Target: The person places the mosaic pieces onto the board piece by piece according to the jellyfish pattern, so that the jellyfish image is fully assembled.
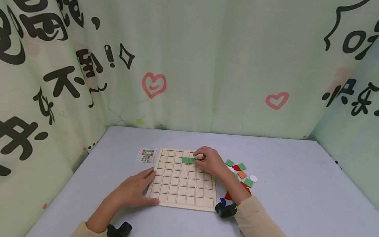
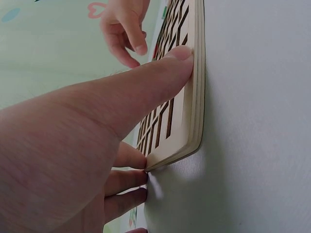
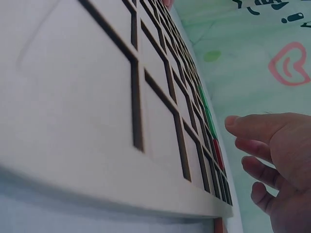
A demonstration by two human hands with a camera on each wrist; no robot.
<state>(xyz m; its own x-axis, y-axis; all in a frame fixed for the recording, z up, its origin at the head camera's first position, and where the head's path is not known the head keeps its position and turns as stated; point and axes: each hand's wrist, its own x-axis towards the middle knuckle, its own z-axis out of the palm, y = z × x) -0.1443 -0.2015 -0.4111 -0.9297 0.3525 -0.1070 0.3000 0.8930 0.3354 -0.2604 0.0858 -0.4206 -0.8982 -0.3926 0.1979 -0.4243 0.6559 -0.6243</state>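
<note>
A square wooden grid board lies flat on the table. My left hand rests at its near left corner, the straight thumb pressing on the rim and the other fingers touching the left side. Over the far right part of the board hovers my right hand, its fingers loosely bent and holding nothing in the right wrist view. Just beneath it a red piece sits in the grid. Two green squares fill neighbouring cells to the left of the red piece.
Left of the board's far corner lies a card with a red and green figure on a grid. Loose green, red, white and blue pieces, with an orange square, lie right of the board, partly behind my right forearm. A printed curtain surrounds the table.
</note>
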